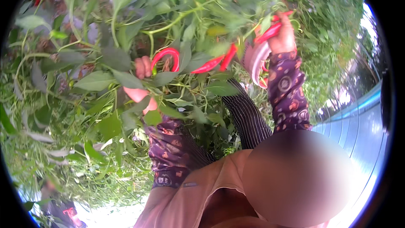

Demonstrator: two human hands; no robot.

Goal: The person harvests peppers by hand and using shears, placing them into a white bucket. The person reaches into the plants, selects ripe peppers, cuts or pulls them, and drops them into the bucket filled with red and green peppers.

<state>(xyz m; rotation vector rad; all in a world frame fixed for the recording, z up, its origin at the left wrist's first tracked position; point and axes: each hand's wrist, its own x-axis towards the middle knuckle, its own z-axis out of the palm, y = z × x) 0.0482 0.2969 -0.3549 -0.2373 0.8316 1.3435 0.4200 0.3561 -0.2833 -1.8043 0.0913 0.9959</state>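
Note:
My right hand (283, 38) is closed around red chili peppers (270, 33), which stick out past its fingers among the leaves. To the left, my left hand (137, 94) reaches into the pepper plant, with leaves covering its middle. Its curled fingertips lie beside the green stem end of a curved red chili pepper (172, 51); whether they grip anything is hidden. Between my hands hang more red chili peppers (209, 65), slightly blurred. Just below my right hand is a pale pink, curved, banded thing (256, 64), with red bits at its edge.
Dense pepper foliage (97, 80) surrounds both hands. My leg in dark striped trousers (247, 112) extends into the plants. Along the right runs a pale blue ribbed surface (358, 131). A dark shape with a pink strap (72, 216) shows at the lower left.

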